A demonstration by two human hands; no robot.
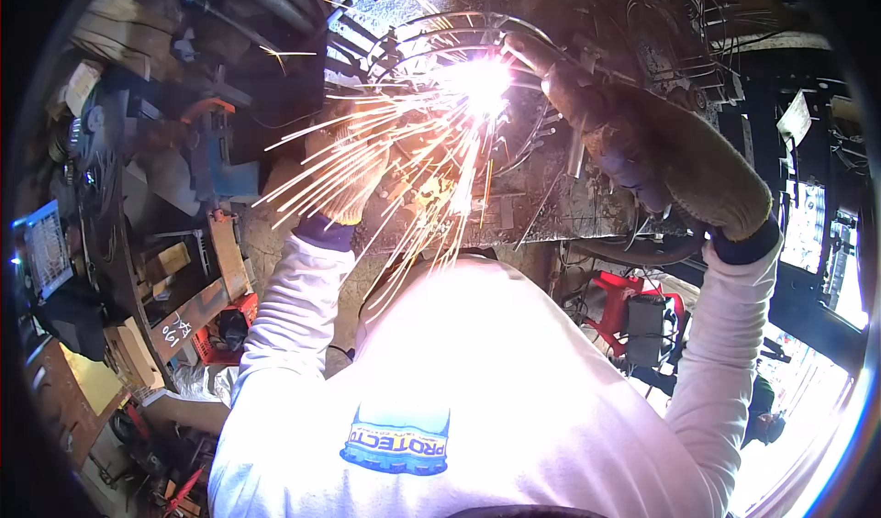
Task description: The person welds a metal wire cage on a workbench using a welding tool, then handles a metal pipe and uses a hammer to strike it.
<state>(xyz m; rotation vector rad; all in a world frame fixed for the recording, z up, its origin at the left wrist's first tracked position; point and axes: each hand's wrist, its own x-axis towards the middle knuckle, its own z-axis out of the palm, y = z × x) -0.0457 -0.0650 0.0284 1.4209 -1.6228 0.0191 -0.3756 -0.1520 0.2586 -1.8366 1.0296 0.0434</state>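
Note:
A blinding white welding arc [481,85] burns at a round frame of bent metal rods [431,24] on the dark, worn workbench [569,215]. Orange sparks [367,151] spray from it down and to the left. My right hand [633,142], in a thick brown glove, reaches in from the right. Its fingers are closed around a welding torch, mostly hidden by the glove and the glare, with the fingertips beside the arc. Left of the arc is my left hand [347,174] in a light knitted glove, close to the frame's near left side. Sparks and glare cover its fingers.
Loose bent wires [670,22] lie at the bench's far right. A blue clamp-like tool [216,155] and cluttered shelves stand on the left. Below the bench are a red crate [220,334] at left and a red-framed machine [633,311] at right.

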